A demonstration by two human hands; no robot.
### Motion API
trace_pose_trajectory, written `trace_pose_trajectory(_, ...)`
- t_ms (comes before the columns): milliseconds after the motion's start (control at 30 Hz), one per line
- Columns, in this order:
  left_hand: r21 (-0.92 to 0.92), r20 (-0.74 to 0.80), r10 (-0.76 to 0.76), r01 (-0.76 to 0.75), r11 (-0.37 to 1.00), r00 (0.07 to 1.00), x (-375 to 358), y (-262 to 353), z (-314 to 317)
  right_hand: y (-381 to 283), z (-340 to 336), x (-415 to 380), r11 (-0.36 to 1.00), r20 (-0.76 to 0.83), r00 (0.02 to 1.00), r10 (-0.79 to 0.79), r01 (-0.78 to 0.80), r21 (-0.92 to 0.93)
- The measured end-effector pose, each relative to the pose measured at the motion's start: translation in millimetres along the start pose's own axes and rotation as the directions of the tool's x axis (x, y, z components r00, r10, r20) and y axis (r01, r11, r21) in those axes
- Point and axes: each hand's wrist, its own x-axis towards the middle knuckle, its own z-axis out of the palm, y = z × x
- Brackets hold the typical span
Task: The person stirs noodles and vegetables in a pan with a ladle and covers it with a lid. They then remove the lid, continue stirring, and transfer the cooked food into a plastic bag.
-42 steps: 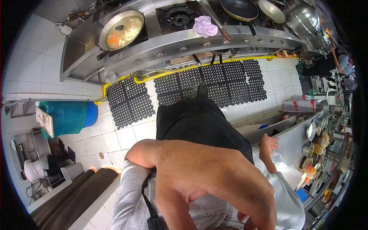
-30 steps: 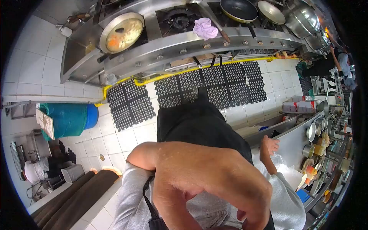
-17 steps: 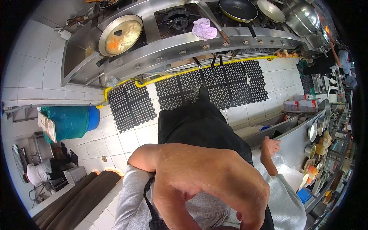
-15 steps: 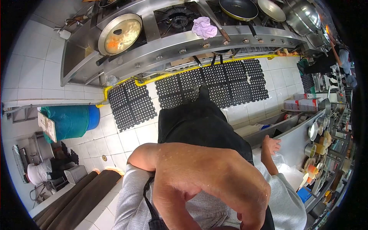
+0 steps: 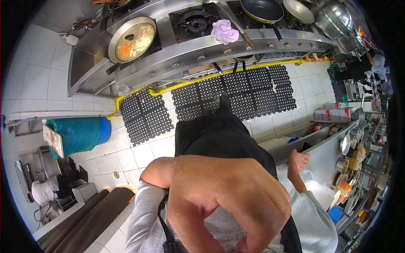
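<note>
My left hand (image 5: pixel 230 189) is very large and close to the camera. It is bent at the wrist, with the fingers and thumb curled towards the bottom edge, where the fingertips are cut off. Whatever it may hold is out of sight. Lower right, my right hand (image 5: pixel 298 160) rests at the edge of a steel counter (image 5: pixel 322 154), its fingers apart and holding nothing that I can see. Just beyond those fingers lies a small dark object (image 5: pixel 304 146). Pale clear plastic (image 5: pixel 318 192) sits beside my right forearm.
A stove (image 5: pixel 185 59) runs across the top, with a pan of pale and orange food (image 5: pixel 135 42), a pink cloth (image 5: pixel 224 32) and a dark frying pan (image 5: pixel 262 9). Black mats (image 5: pixel 211 99) cover the floor. Other people (image 5: pixel 44 189) are far left and far right.
My left hand has shifted slightly left, and the gap between its thumb and fingers shows more. My right hand has stayed at the counter edge.
</note>
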Motion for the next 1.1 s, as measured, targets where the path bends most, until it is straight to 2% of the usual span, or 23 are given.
trace_pose_trajectory(100, 0.070, 0.008, 0.015, -0.015, 0.997, 1.000, 9, 3, -2, -3, -10, -6, 1.000, 0.037, 0.999, 0.006, -0.005, -0.017)
trace_pose_trajectory(167, 0.138, 0.090, 0.102, -0.114, 0.984, 0.991, 3, -5, -8, -3, -12, -8, 1.000, 0.050, 0.999, 0.016, -0.015, -0.027)
trace_pose_trajectory(200, 0.131, 0.097, 0.095, -0.107, 0.986, 0.991, 3, 2, -10, 1, -12, -8, 0.999, 0.052, 0.998, 0.028, -0.027, -0.024)
trace_pose_trajectory(267, 0.271, 0.131, -0.310, 0.267, 0.925, 0.942, 11, 27, -26, -5, -14, -9, 1.000, 0.042, 0.999, 0.022, -0.021, -0.024)
trace_pose_trajectory(300, 0.282, 0.169, -0.329, 0.275, 0.919, 0.929, 17, 28, -34, -10, -18, -9, 0.999, 0.047, 0.998, 0.048, -0.048, 0.012)
trace_pose_trajectory(367, 0.330, 0.049, -0.274, 0.244, 0.912, 0.961, 15, 24, -49, -8, -24, -10, 1.000, 0.086, 0.996, 0.011, -0.010, -0.020)
trace_pose_trajectory(400, 0.390, 0.022, -0.326, 0.292, 0.873, 0.945, 18, 28, -65, -8, -18, -9, 0.999, 0.090, 0.995, 0.032, -0.032, -0.001)
trace_pose_trajectory(467, 0.415, -0.144, -0.466, 0.481, 0.772, 0.873, 10, 29, -106, -4, -3, -4, 0.999, -0.058, 0.998, -0.007, 0.003, -0.054)
trace_pose_trajectory(500, 0.439, -0.241, -0.519, 0.569, 0.696, 0.820, -4, 27, -139, -3, 3, -1, 0.999, -0.052, 0.999, 0.006, -0.009, -0.053)
trace_pose_trajectory(533, 0.273, -0.480, -0.513, 0.677, 0.684, 0.712, -30, 18, -167, -3, 6, 2, 0.998, -0.050, 0.999, -0.001, -0.002, -0.057)
trace_pose_trajectory(567, 0.223, -0.638, -0.502, 0.764, 0.605, 0.584, -59, 11, -213, -7, 5, 3, 0.998, -0.046, 0.999, -0.010, 0.007, -0.065)
trace_pose_trajectory(600, 0.084, -0.814, -0.401, 0.769, 0.634, 0.420, -112, -7, -270, -19, -23, -5, 0.994, 0.058, 0.998, 0.003, 0.004, -0.112)
trace_pose_trajectory(633, 0.032, -0.955, -0.205, 0.763, 0.646, 0.213, -156, -15, -303, -23, -18, -1, 0.993, 0.065, 0.998, 0.003, 0.005, -0.120)
trace_pose_trajectory(667, -0.034, -0.999, -0.037, 0.798, 0.602, -0.015, -229, -20, -337, -19, -7, 5, 0.996, 0.020, 1.000, -0.002, 0.004, -0.094)
trace_pose_trajectory(700, -0.026, -0.996, 0.068, 0.917, 0.399, -0.058, -372, -20, -375, -15, -1, 5, 0.998, -0.022, 1.000, -0.004, 0.003, -0.066)
trace_pose_trajectory(733, -0.300, -0.830, 0.307, 0.837, 0.458, -0.466, -517, -26, -377, -12, 2, 1, 0.998, -0.009, 1.000, -0.002, 0.002, -0.069)
trace_pose_trajectory(767, -0.299, -0.828, 0.315, 0.840, 0.452, -0.464, -504, -17, -384, -12, 5, 0, 0.997, -0.005, 1.000, -0.004, 0.004, -0.073)
trace_pose_trajectory(800, -0.328, -0.837, 0.279, 0.839, 0.434, -0.471, -536, 21, -325, -17, 7, 7, 0.997, -0.009, 1.000, -0.009, 0.009, -0.075)
trace_pose_trajectory(867, -0.403, -0.840, 0.202, 0.829, 0.388, -0.503, -551, 69, -254, -21, 12, 16, 0.997, -0.014, 1.000, -0.003, 0.002, -0.077)
trace_pose_trajectory(1000, -0.659, -0.708, 0.073, 0.695, 0.287, -0.702, -501, 134, -164, -18, -2, 17, 0.984, 0.024, 0.999, -0.036, 0.040, -0.176)
trace_pose_trajectory(1033, -0.719, -0.655, 0.048, 0.642, 0.267, -0.754, -488, 139, -119, -22, -1, 17, 0.982, 0.017, 0.999, -0.035, 0.038, -0.187)
trace_pose_trajectory(1067, -0.609, -0.793, 0.001, 0.793, -0.027, -0.609, -521, 154, -119, -20, 2, 17, 0.979, -0.008, 0.998, -0.061, 0.058, -0.198)
trace_pose_trajectory(1100, -0.651, -0.636, 0.128, 0.618, 0.442, -0.761, -466, 147, -134, -21, 12, 21, 0.973, 0.020, 0.997, -0.081, 0.083, -0.213)
